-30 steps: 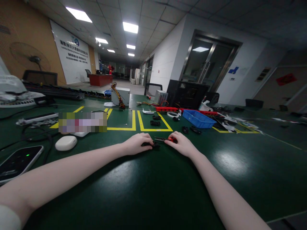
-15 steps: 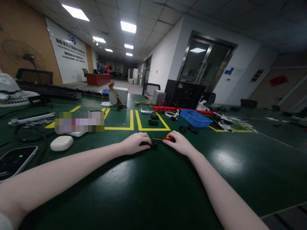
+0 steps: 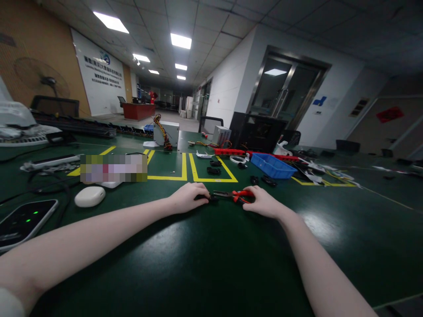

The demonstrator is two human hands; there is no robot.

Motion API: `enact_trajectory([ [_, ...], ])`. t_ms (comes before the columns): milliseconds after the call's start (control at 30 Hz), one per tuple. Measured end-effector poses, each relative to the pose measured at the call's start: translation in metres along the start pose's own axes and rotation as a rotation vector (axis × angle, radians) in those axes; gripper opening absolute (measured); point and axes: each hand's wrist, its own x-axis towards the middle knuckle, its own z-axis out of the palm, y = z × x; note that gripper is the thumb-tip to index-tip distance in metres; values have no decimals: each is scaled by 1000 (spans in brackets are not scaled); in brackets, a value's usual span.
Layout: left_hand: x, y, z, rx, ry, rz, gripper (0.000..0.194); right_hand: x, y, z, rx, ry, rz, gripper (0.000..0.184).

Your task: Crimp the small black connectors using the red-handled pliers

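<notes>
My left hand rests curled on the green table, its fingers closed over a small black part at its fingertips. My right hand is closed around the red handles of a pair of pliers. The pliers lie low over the table, their dark jaws pointing left and meeting the black part. Both forearms stretch forward from the near edge.
Small black parts lie inside yellow floor-tape boxes beyond my hands. A blue bin, red trays and a black case stand at the back right. A white oval device, a phone-like device and cables lie at the left.
My right hand has slid to the right along the pliers, so more of the red handles and jaws shows. The left hand has stayed in place on the black part.
</notes>
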Motion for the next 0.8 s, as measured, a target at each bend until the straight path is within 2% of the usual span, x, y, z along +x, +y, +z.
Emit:
enact_trajectory([
  [133, 1, 0, -1, -10, 2, 0, 14, 3, -19, 0, -187, 46, -25, 43],
  [267, 1, -1, -1, -10, 3, -26, 13, 5, -37, 2, -339, 78, -54, 43],
  [367, 2, -1, -1, -2, 1, -34, 14, 8, -45, 4, -407, 128, -63, 33],
  [467, 2, -1, -1, 5, 6, -54, 14, 11, -43, 8, -442, 218, -81, 28],
  [600, 2, -3, -1, 7, 16, -74, 14, 12, -29, 13, -402, 318, -88, 30],
  [800, 1, -8, 1, -54, 32, -99, 10, 8, -24, 12, -258, 354, -294, 30],
])
